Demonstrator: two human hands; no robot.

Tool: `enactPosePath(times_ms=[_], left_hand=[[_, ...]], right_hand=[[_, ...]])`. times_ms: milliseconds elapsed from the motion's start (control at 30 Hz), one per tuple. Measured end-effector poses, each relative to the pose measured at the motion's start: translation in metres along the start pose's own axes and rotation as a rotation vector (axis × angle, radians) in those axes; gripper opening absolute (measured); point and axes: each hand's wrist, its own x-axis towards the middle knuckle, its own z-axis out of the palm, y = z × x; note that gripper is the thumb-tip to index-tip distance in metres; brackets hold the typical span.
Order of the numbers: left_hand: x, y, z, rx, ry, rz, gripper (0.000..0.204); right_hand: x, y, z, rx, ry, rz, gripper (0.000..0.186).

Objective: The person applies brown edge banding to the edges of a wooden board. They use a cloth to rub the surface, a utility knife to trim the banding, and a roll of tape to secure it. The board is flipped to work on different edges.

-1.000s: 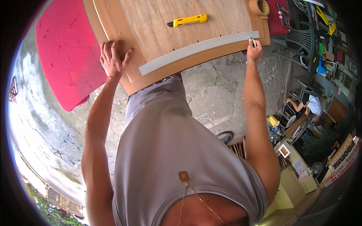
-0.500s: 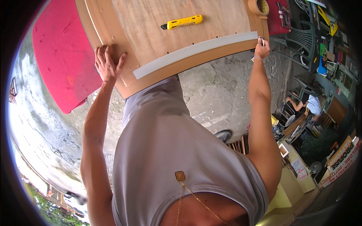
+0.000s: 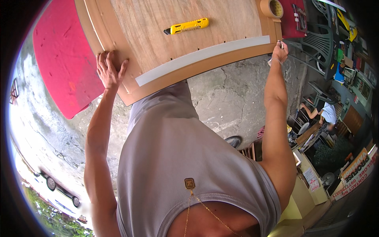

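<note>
A wooden panel (image 3: 154, 35) with a brown border (image 3: 209, 64) lies in front of me. My left hand (image 3: 110, 73) rests on its left border, fingers spread, holding nothing. A long pale strip (image 3: 205, 57) runs along the near side, beside a row of small dark nails. At the near right corner, my right hand (image 3: 280, 53) is closed with fingers bent; what it pinches is too small to make out. Something whitish shows at that wrist. On the bare wood lies a yellow utility knife (image 3: 191, 26), its dark tip pointing left.
A brown tape roll (image 3: 265, 8) stands on the panel's far right corner. Under the panel is a red tabletop (image 3: 63, 59). Grey plastic chairs (image 3: 319, 43) stand at the right, over cracked concrete (image 3: 225, 98). Another person (image 3: 327, 112) sits farther off.
My right hand has moved a little right and nearer me, from the strip's end to the panel's corner. My left hand and the panel sit slightly lower and further left in view.
</note>
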Motion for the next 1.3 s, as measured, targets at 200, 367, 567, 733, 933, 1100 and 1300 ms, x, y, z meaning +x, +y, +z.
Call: enactPosePath(times_ms=[200, 367, 567, 733, 933, 1100, 1300], left_hand=[[0.001, 0.000, -0.001, -0.003, -0.001, 0.007, 0.070], [0.001, 0.002, 0.000, -0.013, 0.005, -0.005, 0.070], [0.000, 0.006, -0.002, -0.013, -0.004, -0.030, 0.071], [0.002, 0.008, -0.003, 0.009, -0.026, -0.036, 0.070], [-0.003, 0.003, 0.001, -0.004, -0.068, -0.069, 0.074], [-0.003, 0.003, 0.002, -0.020, -0.063, -0.073, 0.074], [-0.003, 0.002, 0.003, -0.015, -0.065, -0.074, 0.074]], right_hand=[[0.002, 0.007, 0.002, 0.025, -0.036, -0.054, 0.015], [-0.017, 0.012, 0.003, -0.022, -0.057, -0.163, 0.024], [-0.027, 0.013, -0.003, -0.082, -0.191, -0.217, 0.033], [-0.039, 0.005, -0.014, -0.115, -0.289, -0.319, 0.034], [-0.060, 0.006, -0.014, 0.080, -0.423, -0.317, 0.035], [-0.090, -0.001, -0.018, 0.207, -0.482, -0.392, 0.035], [-0.138, -0.017, -0.033, 0.230, -0.551, -0.382, 0.036]])
